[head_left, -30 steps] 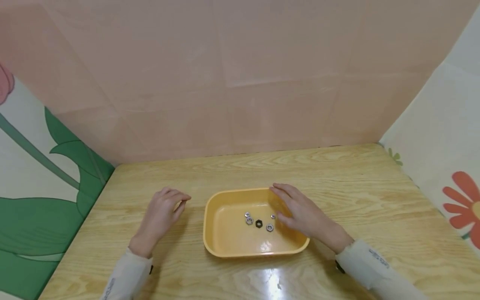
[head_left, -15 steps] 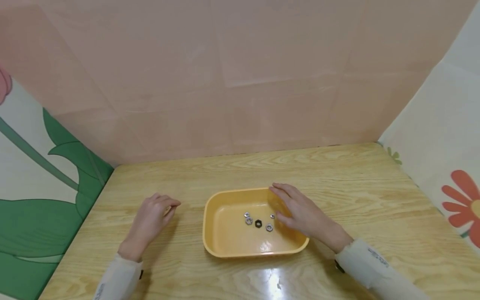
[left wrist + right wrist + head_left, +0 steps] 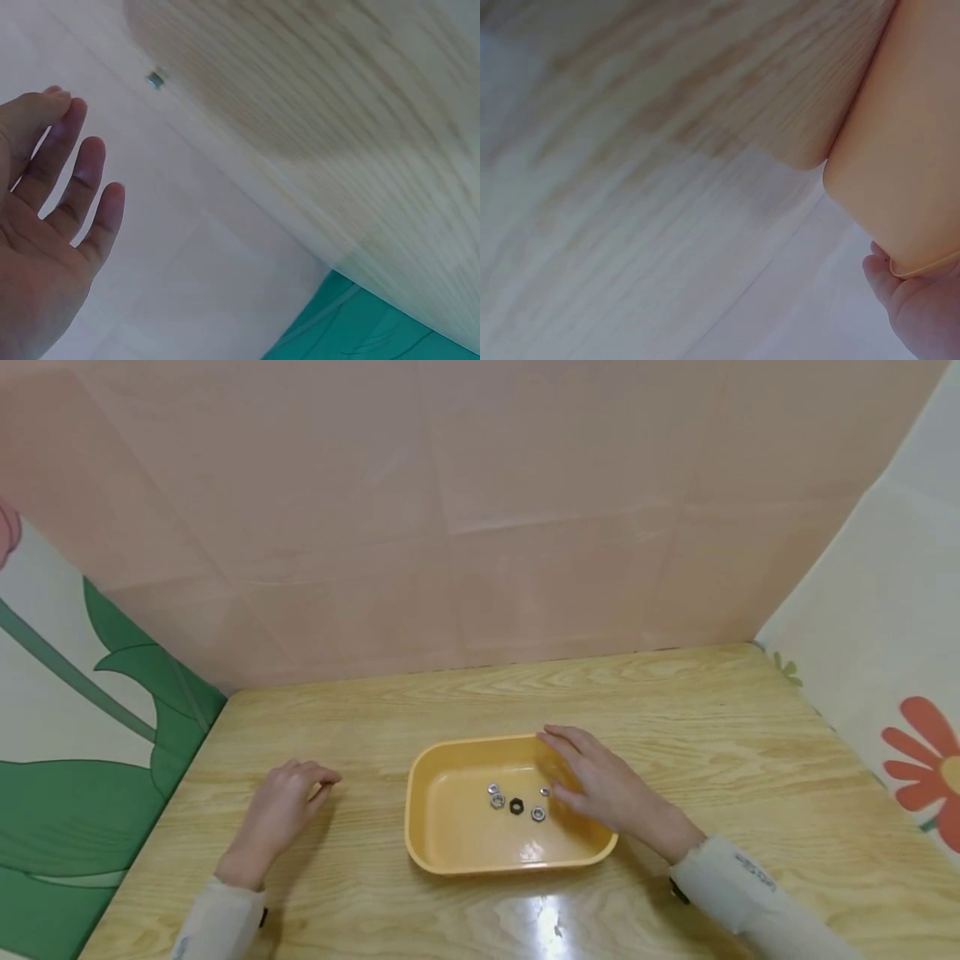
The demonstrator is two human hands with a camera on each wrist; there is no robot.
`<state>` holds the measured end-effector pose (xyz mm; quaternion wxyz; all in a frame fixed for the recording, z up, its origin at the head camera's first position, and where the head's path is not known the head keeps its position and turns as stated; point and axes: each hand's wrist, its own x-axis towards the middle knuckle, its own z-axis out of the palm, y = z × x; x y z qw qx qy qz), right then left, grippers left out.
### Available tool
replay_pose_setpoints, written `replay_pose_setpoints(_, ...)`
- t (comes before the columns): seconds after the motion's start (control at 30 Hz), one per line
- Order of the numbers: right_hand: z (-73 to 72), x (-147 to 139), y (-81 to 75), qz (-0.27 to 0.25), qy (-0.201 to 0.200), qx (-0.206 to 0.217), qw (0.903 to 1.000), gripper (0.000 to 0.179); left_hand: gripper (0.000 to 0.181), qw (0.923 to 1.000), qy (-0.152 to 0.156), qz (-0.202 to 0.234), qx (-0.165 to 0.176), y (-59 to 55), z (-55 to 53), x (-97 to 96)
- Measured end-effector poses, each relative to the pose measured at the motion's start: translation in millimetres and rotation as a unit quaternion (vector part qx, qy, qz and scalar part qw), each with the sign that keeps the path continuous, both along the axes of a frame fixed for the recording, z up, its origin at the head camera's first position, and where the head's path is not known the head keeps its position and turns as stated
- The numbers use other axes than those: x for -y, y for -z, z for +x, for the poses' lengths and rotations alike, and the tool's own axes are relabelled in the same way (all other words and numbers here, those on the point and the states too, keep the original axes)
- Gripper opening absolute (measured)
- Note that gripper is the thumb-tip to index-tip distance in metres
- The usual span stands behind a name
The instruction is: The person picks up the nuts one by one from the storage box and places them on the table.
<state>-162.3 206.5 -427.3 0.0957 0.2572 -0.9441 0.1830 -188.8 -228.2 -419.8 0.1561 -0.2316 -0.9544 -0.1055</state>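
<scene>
My right hand [image 3: 600, 781] holds the yellow tray [image 3: 450, 860] at its right end, fingers over the far rim and thumb down inside. In the right wrist view, fingertips [image 3: 881, 279] wrap the tray's rim. Several small hex nuts, silver ones [image 3: 497, 800] and a black nut [image 3: 517, 806], lie on the tray's floor. Left of the tray, my left hand [image 3: 273, 810] hovers over the table with thumb and index tips together; I cannot tell if anything small sits between them. In the left wrist view, a small metallic piece [image 3: 154, 80] appears beyond those fingertips.
The wood-grain table [image 3: 735, 760] extends on both sides of the tray. A plain pinkish sheet [image 3: 450, 527] rises behind it, with flower-patterned panels, one on the left [image 3: 67, 827] and one on the right [image 3: 885, 610].
My left hand has drifted left and toward me, away from the tray, its thumb and index tips staying together. The right hand, the tray and the nuts keep their places.
</scene>
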Motion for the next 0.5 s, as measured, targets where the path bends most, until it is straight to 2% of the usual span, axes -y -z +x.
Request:
replay_pose_setpoints(0.27, -0.1, -2, -1.1, -0.007, -0.002, -0.009, 0.9999, 0.069, 0.017, 0.9997, -0.018, 0.007, 0.014, 0.3, 0.8, 10.7)
replay_pose_setpoints(0.5, 1.3, -1, -0.6, -0.013, -0.006, -0.007, 0.9999, 0.068, 0.012, 0.9988, -0.032, -0.001, 0.037, 1.5, 3.7, 21.0)
